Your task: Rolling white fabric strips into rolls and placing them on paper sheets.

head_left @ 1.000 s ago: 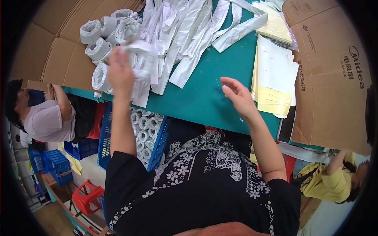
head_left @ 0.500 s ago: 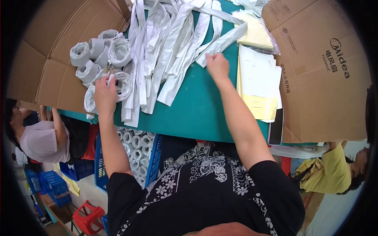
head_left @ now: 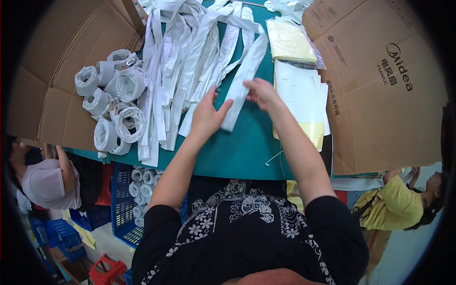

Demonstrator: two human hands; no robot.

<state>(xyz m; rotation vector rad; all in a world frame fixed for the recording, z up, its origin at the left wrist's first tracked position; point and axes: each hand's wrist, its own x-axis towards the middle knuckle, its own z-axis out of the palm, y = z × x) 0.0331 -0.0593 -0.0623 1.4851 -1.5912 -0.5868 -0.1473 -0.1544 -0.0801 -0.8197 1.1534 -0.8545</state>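
Observation:
A long white strip (head_left: 246, 71) of creased, fabric-like material slants toward me from a pile of similar strips (head_left: 190, 61). Beside its near end is my left hand (head_left: 209, 115), fingers and thumb spread, the thumb at the strip's edge. My right hand (head_left: 262, 94) is at the strip's right side, with bent fingers closed at that edge. Several rolled-up white strips (head_left: 129, 85) stand in a cluster left of the pile. A small metal piece (head_left: 130, 62) lies on top of the rolls.
Cardboard (head_left: 71, 66) walls the green table (head_left: 228, 159) at left, and a box (head_left: 375, 95) at right. White and yellow sheets (head_left: 297, 90) lie under a yellow bagged stack (head_left: 292, 42). A blue crate (head_left: 124, 209) holds more rolls below. People work at both sides.
My left hand has left the rolls and moved right to the strip. My right hand has come slightly nearer, and the strip's end now lies closer to me, between the hands.

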